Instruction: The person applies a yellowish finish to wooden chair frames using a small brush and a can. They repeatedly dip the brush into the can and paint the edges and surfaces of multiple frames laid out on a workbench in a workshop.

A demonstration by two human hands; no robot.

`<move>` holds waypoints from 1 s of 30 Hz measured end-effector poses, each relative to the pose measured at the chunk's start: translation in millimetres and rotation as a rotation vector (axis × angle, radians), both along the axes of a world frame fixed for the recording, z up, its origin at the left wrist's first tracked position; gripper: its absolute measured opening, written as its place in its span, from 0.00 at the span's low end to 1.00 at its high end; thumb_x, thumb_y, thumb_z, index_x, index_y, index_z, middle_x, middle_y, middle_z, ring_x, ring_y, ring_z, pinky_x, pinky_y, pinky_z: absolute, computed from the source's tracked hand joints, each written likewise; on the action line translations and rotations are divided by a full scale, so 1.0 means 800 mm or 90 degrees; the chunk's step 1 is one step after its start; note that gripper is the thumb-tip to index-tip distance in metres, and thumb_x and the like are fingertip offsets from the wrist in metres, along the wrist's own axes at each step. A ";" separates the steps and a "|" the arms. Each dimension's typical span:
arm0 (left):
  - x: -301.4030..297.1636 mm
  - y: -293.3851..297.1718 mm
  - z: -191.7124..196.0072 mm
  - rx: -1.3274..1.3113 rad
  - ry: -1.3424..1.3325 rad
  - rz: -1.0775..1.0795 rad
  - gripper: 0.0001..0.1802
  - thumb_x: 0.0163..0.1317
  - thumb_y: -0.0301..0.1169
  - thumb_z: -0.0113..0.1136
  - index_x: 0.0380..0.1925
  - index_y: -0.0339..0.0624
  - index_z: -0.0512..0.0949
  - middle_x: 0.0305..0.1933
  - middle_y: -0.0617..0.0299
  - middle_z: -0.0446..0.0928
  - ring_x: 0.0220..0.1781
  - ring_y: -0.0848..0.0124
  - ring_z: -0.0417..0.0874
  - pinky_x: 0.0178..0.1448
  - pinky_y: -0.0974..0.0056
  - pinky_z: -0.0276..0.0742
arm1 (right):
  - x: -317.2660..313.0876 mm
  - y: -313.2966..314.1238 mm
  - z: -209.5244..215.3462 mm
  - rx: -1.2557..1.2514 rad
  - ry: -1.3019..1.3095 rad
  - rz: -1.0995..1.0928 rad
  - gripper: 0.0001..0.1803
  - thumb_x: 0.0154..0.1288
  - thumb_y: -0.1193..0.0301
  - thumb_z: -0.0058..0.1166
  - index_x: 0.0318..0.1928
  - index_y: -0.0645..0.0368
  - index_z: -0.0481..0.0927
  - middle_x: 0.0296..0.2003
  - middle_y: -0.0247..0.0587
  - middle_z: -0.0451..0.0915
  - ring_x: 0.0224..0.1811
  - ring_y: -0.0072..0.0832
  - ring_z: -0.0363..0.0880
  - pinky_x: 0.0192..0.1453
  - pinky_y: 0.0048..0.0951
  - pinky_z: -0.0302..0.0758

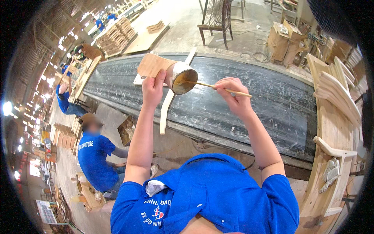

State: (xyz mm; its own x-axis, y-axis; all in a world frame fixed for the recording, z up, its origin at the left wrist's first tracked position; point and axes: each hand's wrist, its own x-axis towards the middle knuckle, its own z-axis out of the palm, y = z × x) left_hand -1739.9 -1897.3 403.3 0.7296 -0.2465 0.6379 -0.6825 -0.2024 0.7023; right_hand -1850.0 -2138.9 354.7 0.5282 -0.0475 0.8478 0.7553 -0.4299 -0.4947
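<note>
My left hand (153, 90) is closed round a cup-like can (180, 69) and a thin, pale wooden panel (152, 65) beside it. Fingers behind the can and panel are hidden. The can tilts, mouth toward the right, and its inside is coated brownish yellow. My right hand (234, 95) pinches a slim wooden stick (243, 94), whose far end reaches into the can's mouth. Below the can, a curved wooden bar (165, 113) lies across the dark tabletop (257, 105), its near end past the table's edge.
Wooden parts and a glove (330, 175) lie on a bench (311, 195) at right. A co-worker in blue (97, 156) sits at left, close to my arm. Beyond the table stand a chair (215, 23), a wooden box (281, 41) and stacked slats (117, 34).
</note>
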 end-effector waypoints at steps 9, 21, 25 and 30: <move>-0.051 -0.012 0.028 -0.079 -0.115 -0.004 0.18 0.67 0.37 0.50 0.31 0.31 0.78 0.29 0.66 0.77 0.32 0.81 0.72 0.34 0.72 0.68 | -0.077 0.035 0.025 -0.028 -0.122 -0.209 0.07 0.53 0.76 0.59 0.33 0.51 0.79 0.33 0.30 0.81 0.41 0.28 0.78 0.44 0.29 0.64; -0.099 0.041 0.002 -0.202 -0.102 -0.078 0.16 0.67 0.37 0.50 0.37 0.33 0.78 0.27 0.68 0.75 0.26 0.84 0.67 0.27 0.76 0.61 | -0.132 0.083 0.035 -0.019 -0.142 -0.207 0.06 0.53 0.75 0.60 0.32 0.54 0.79 0.31 0.33 0.81 0.34 0.28 0.78 0.40 0.28 0.66; -0.114 0.032 -0.008 -0.194 0.003 -0.166 0.16 0.68 0.34 0.48 0.41 0.30 0.76 0.38 0.64 0.77 0.42 0.80 0.72 0.46 0.73 0.68 | -0.160 0.071 0.046 -0.203 -0.140 -0.277 0.07 0.50 0.75 0.63 0.31 0.54 0.78 0.27 0.33 0.80 0.29 0.27 0.78 0.34 0.26 0.68; -0.131 -0.009 -0.015 -0.109 0.006 -0.152 0.15 0.66 0.35 0.52 0.38 0.31 0.78 0.36 0.64 0.78 0.37 0.79 0.74 0.42 0.71 0.70 | -0.204 0.021 0.080 -0.418 -0.042 -0.178 0.09 0.45 0.78 0.60 0.29 0.55 0.76 0.33 0.35 0.77 0.33 0.30 0.77 0.39 0.31 0.71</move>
